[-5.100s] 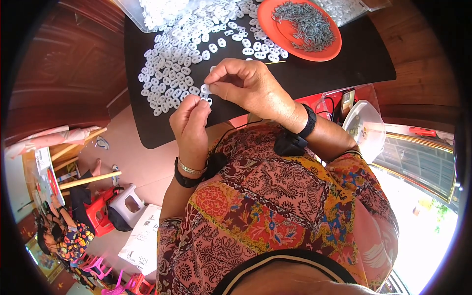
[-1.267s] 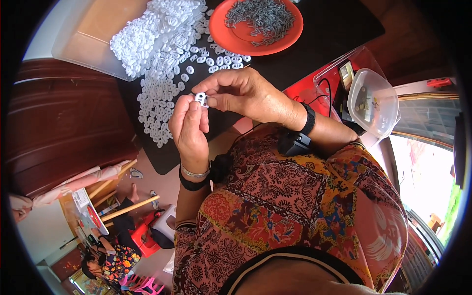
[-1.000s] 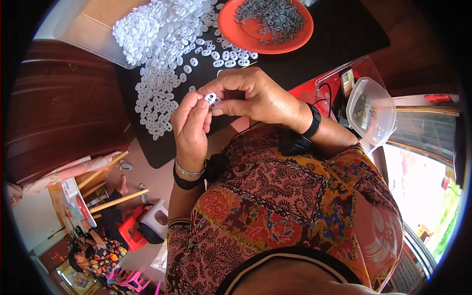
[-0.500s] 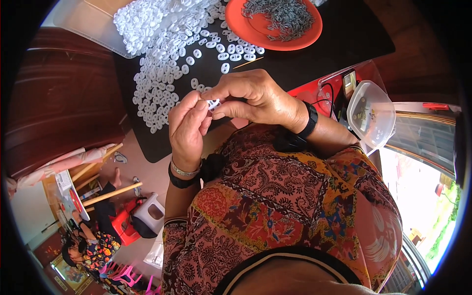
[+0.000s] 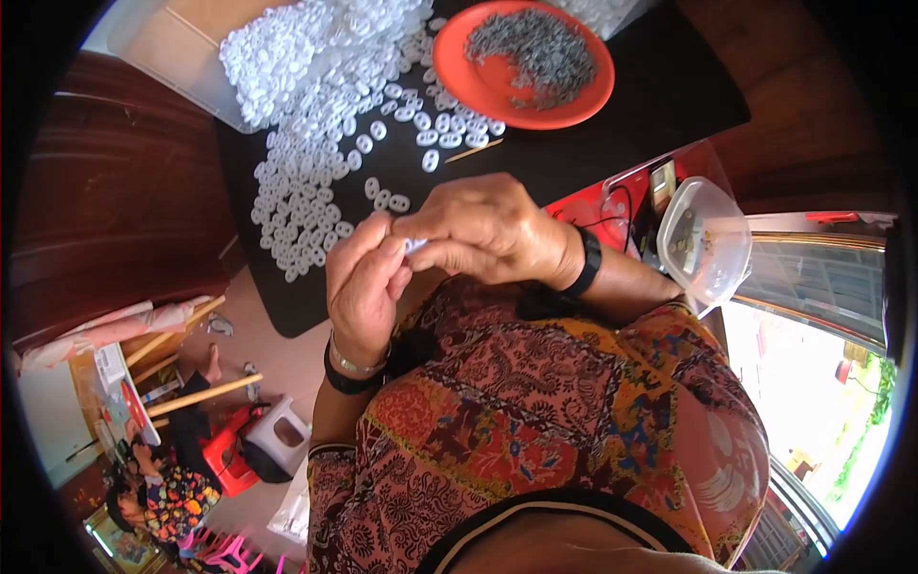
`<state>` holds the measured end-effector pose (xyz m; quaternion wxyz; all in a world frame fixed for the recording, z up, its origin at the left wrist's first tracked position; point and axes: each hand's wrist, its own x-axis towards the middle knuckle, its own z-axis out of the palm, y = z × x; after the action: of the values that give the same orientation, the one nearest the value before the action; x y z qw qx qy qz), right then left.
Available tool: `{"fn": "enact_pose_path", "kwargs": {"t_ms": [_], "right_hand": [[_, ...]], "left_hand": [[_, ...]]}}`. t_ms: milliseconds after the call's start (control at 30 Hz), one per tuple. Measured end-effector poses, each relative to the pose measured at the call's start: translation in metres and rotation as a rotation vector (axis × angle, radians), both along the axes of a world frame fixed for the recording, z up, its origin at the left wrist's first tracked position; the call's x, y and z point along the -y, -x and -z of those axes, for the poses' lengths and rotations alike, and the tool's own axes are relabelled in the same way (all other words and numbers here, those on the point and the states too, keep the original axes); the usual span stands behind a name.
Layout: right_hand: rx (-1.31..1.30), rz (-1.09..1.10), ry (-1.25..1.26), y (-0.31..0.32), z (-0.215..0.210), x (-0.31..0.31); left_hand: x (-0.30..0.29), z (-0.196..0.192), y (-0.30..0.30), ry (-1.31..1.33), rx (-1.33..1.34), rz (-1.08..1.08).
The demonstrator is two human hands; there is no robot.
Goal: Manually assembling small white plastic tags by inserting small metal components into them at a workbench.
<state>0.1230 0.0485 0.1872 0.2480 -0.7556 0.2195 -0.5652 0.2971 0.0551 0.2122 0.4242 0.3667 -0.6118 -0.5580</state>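
1 red stool [image 5: 222, 457] and 1 grey stool [image 5: 266, 430] stand on the floor [image 5: 277, 330] near another person [image 5: 180, 499] in a floral top

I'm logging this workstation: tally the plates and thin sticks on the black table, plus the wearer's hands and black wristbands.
Orange plate: 1
Thin yellow stick: 1
Left hand and right hand: 2
Black wristbands: 2
Total: 6

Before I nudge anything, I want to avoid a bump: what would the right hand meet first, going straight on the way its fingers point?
The right hand seems to grip the small white piece; beyond it, the left hand would likely come first, though depth is unclear.
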Motion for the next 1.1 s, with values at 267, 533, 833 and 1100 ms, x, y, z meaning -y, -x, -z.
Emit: {"fn": "enact_pose_path", "kwargs": {"t_ms": [267,533,833,1100], "right_hand": [[-0.046,-0.007,0.022,-0.003,-0.001,-0.002],[-0.045,-0.014,-0.002,-0.014,-0.011,-0.002],[-0.402,0.769,0.253,0.085,-0.118,0.070],[-1.358,1.251,0.716,0.167,-0.165,0.156]], "left_hand": [[-0.003,0.007,-0.003,-0.148,-0.208,0.054],[-0.004,0.012,-0.010,-0.119,-0.264,0.034],[-0.004,0.019,-0.061,-0.041,-0.155,-0.148],[-0.008,0.039,-0.116,0.017,-0.168,-0.462]]}}
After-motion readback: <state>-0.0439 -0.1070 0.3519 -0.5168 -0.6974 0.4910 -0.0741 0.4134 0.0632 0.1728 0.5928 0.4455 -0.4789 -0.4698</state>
